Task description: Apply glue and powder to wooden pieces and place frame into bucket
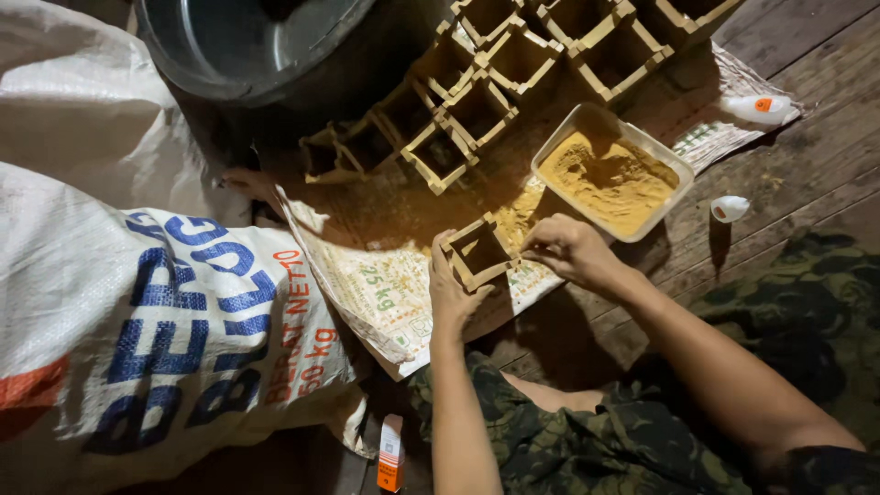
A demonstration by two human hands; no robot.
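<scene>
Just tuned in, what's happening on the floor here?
A person sits on a wooden floor. The left hand steadies a small square open-topped box, while the right hand pinches at its rim. A white tray of yellow-brown powder lies just beyond, with powder spilled on a flattened sack. More boxes of the same kind are lined up behind, and a full white sack lies alongside.

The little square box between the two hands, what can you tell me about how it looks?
The small square box is an open-topped frame with four thin walls, tan and coated in yellowish powder, its inside dark. It looks like wood or cardboard; I cannot tell which. It sits tilted on a printed woven sack spread on the plank floor. The left hand grips its near-left corner, and the right hand pinches at its right edge.
</scene>
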